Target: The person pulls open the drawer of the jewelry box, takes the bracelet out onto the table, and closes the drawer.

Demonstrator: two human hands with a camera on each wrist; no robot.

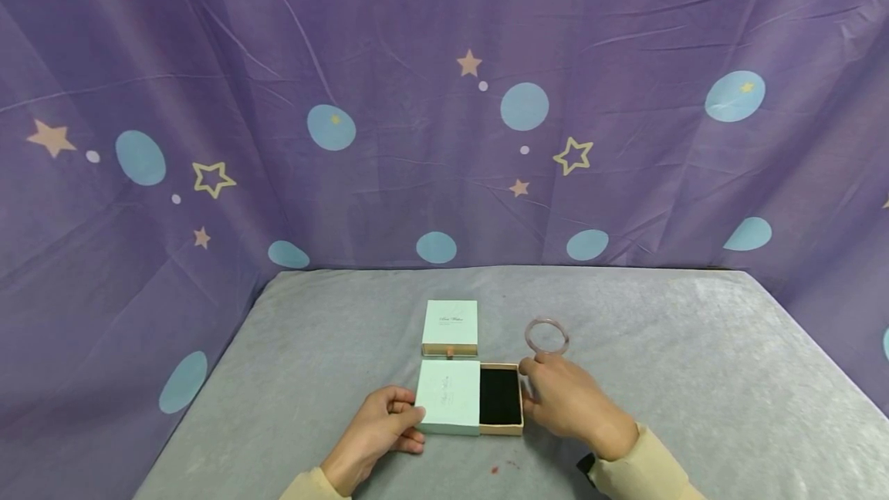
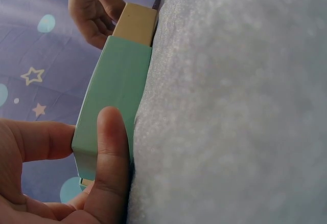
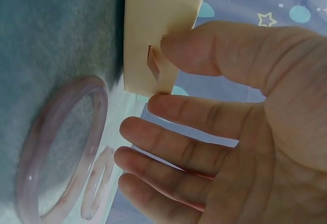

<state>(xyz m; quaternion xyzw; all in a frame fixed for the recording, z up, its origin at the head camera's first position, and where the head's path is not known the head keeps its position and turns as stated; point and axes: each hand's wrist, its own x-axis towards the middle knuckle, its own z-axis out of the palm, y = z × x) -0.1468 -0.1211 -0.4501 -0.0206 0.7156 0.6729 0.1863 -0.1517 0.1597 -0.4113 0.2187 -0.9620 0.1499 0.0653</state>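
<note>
A mint-green slide box (image 1: pixel 447 396) lies on the table with its tan drawer (image 1: pixel 501 430) pulled partway out to the right, showing a black lining. My left hand (image 1: pixel 382 424) grips the closed left end of the green sleeve between thumb and fingers, as the left wrist view shows. At the drawer's outer end is my right hand (image 1: pixel 569 400). In the right wrist view, its thumb meets the drawer face beside a small ribbon tab (image 3: pixel 153 63), with the other fingers nearly straight. Just beyond that hand lies a pinkish translucent bangle (image 1: pixel 546 320).
Behind the open box sits a second mint box (image 1: pixel 450 322), shut, with a ribbon tab facing me. A smaller-looking ring (image 3: pixel 97 183) shows past the bangle in the right wrist view. The grey cloth-covered table (image 1: pixel 312 346) meets a purple patterned curtain (image 1: pixel 389 199).
</note>
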